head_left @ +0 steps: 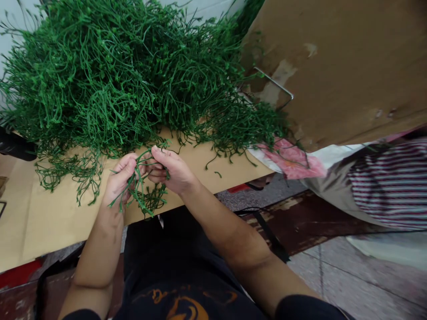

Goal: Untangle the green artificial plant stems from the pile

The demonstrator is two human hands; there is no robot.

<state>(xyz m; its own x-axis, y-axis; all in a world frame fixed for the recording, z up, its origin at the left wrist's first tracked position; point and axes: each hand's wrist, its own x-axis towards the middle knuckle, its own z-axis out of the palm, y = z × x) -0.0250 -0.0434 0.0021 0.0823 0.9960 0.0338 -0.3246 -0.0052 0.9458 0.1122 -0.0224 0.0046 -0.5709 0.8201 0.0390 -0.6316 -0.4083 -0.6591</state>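
Between my two hands is a small bunch of green artificial plant stems (142, 195), thin and branching, with little buds at their tips. My left hand (122, 178) is closed on the stems, thumb pressed against the fingers. My right hand (171, 169) pinches the upper ends of the same stems between thumb and fingers. Both hands are near the front edge of a brown paper-covered table (66, 222). Just beyond them rises a large tangled heap of the same green stems (116, 80), with some loose strands lying in front of it.
A large brown board (340, 71) with a bent metal handle (275, 83) leans at the right. Pink plastic (290, 158) and a striped cloth (390, 184) lie below it. A black cylindrical object (16, 146) sits at the left edge.
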